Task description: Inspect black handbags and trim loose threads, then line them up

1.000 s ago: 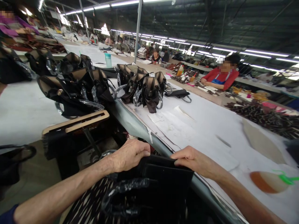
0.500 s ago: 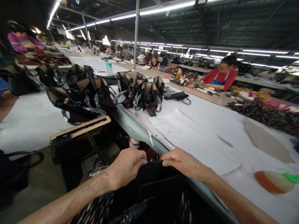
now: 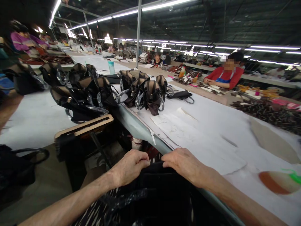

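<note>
A black handbag (image 3: 166, 191) rests low in front of me, close to my lap. My left hand (image 3: 130, 164) pinches its top edge. Just to the right, my right hand (image 3: 180, 161) grips the same edge between thumb and fingers, with a short stretch of the edge between the two hands. A plastic-wrapped handle (image 3: 131, 197) hangs across the bag's near side. The lower part of the bag is dark and hard to make out.
Several black handbags (image 3: 151, 97) with wrapped handles stand on the white-covered table (image 3: 207, 131). A slotted wooden frame (image 3: 94, 124) sits left of my hands. At right lies a bottle of orange-brown liquid (image 3: 274, 182). A co-worker in red (image 3: 225, 77) sits across the table.
Both hands keep their pinch on the bag's edge and have barely moved. The wrapped handle on the near side shows higher. The whole view has shifted slightly.
</note>
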Demonstrator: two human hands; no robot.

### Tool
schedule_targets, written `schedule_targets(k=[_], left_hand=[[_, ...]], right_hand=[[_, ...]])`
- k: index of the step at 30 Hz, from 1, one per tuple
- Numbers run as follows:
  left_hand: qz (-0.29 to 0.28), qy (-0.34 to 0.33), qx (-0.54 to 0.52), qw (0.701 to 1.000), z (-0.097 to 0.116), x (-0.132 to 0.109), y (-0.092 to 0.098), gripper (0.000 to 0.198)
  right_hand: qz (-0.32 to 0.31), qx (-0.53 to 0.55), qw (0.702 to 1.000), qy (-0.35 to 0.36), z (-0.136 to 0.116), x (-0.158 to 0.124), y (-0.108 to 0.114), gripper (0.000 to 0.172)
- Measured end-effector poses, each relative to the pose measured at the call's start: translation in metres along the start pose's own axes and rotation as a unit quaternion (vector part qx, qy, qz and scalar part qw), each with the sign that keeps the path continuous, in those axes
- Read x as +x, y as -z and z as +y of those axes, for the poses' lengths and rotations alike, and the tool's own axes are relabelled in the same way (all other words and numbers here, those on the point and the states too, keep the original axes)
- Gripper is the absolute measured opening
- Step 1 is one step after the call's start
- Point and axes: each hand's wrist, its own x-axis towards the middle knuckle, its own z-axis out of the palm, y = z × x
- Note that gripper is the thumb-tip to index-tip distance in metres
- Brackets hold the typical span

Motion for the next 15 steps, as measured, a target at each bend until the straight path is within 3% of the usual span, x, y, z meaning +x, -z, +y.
schedule_targets(k=[4, 9, 15], left_hand=[[0.025, 0.000, 0.005, 1.000, 0.003, 0.000, -0.006, 0.023], [0.025, -0.011, -0.012, 1.000, 0.007, -0.001, -0.009, 0.022], [-0.011, -0.012, -0.067, 0.998, -0.002, 0.000, -0.014, 0.022]], right_hand=[[0.003, -0.044, 0.999, 0.021, -0.006, 0.007, -0.004, 0.029], [-0.039, 0.063, 0.996, 0.052, -0.013, 0.009, -0.005, 0.029], [-0.025, 0.100, 0.994, 0.032, -0.018, 0.004, -0.005, 0.036]])
